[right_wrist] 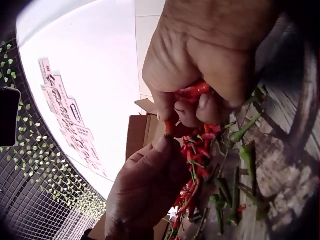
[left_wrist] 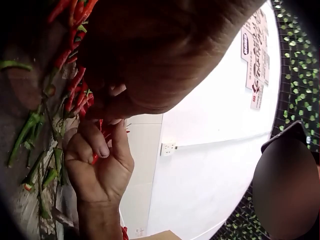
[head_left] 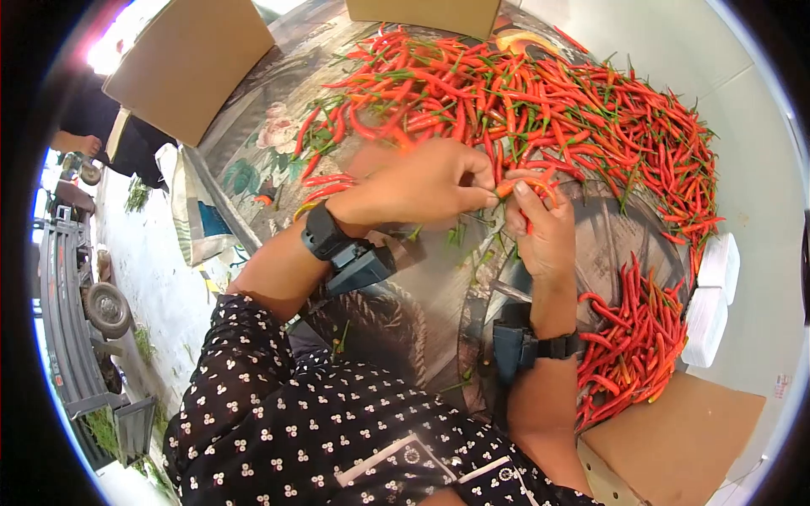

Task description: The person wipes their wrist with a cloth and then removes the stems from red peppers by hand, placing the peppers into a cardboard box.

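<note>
My right hand (head_left: 544,228) holds an orange-red chili pepper (head_left: 509,187) by its body. At the chili's stem end, the fingertips of my left hand (head_left: 422,181) pinch it. In the right wrist view, more red chilies (right_wrist: 194,91) sit within the curled fingers of my right hand. The left hand's palm is hidden. Below both hands, loose green stems (right_wrist: 247,155) are scattered on the patterned tabletop (head_left: 439,312). A big heap of red chilies with stems (head_left: 540,101) spreads beyond the hands. To the right, near my right forearm, is a smaller pile of red chilies (head_left: 629,346).
Cardboard flaps (head_left: 190,72) rise at the far left, with another box (head_left: 422,13) at the back. A cardboard box (head_left: 683,438) stands at the near right, close to white containers (head_left: 713,299) by the wall (head_left: 759,169). A cart (head_left: 72,304) is on the left floor.
</note>
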Demonstrator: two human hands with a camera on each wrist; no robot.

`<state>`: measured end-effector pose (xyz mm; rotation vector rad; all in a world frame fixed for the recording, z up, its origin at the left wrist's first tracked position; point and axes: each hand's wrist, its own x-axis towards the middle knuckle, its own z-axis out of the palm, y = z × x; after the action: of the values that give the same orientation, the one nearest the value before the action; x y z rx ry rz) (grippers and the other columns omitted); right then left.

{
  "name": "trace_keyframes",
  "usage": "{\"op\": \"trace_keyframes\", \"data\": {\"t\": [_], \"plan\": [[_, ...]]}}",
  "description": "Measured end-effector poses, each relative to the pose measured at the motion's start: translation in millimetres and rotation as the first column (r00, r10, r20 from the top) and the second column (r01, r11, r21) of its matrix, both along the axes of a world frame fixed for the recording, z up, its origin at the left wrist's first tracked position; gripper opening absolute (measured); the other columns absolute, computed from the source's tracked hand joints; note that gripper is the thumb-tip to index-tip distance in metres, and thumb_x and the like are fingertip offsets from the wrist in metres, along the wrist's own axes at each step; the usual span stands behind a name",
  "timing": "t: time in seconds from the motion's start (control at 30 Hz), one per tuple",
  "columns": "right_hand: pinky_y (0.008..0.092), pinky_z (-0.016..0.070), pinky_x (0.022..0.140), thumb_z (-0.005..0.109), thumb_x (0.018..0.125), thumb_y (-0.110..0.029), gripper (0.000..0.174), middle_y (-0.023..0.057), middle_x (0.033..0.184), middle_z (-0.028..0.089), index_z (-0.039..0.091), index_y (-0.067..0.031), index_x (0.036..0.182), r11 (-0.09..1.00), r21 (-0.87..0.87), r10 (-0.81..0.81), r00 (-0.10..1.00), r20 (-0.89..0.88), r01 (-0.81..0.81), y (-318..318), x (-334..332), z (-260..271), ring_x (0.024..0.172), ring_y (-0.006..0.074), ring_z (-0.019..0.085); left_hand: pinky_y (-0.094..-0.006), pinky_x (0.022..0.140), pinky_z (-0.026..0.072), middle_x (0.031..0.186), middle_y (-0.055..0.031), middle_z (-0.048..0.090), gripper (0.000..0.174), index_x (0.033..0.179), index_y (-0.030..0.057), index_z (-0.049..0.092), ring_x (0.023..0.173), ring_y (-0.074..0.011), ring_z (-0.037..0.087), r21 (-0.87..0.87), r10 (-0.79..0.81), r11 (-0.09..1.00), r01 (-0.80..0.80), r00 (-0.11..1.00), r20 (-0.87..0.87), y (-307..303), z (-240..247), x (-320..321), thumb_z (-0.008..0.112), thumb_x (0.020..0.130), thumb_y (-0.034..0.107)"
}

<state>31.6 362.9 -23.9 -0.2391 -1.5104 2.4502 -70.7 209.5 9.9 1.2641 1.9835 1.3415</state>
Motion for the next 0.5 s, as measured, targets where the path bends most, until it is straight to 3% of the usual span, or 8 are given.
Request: {"op": "trace_keyframes", "data": {"t": [0.1, 0.5], "plan": [[0.0193, 0.0246, 0.043, 0.057, 0.085, -0.006, 0.011, -0.0003, 0.07, 0.055, 0.06, -0.0026, 0.095, 0.993, -0.113, 0.022, 0.999, 0.034, -0.018, 0.9, 1.3, 4.2, 0.049, 0.0051, 0.037, -0.0274, 0.051, 0.0391, 0.061, -0.0047, 0.056, 0.014, 0.08, 0.0011, 0.06, 0.056, -0.0084, 0.048, 0.02, -0.03, 0.999, 0.03, 1.0, -0.005, -1.8, 3.2, 1.0, 0.066, 0.077, 0.013], [0.0205, 0.0289, 0.045, 0.056, 0.085, -0.012, 0.014, 0.0043, 0.073, 0.058, 0.059, -0.0011, 0.093, 0.974, -0.219, 0.06, 0.998, 0.019, -0.055, 0.3, 5.4, 10.4, 0.052, 0.0079, 0.041, -0.0261, 0.051, 0.0382, 0.061, -0.0032, 0.053, 0.012, 0.077, -0.0002, 0.058, 0.057, -0.0071, 0.046, 0.095, -0.117, 0.988, 0.118, 0.993, -0.021, -2.0, 11.6, 3.6, 0.066, 0.077, 0.009]]}}
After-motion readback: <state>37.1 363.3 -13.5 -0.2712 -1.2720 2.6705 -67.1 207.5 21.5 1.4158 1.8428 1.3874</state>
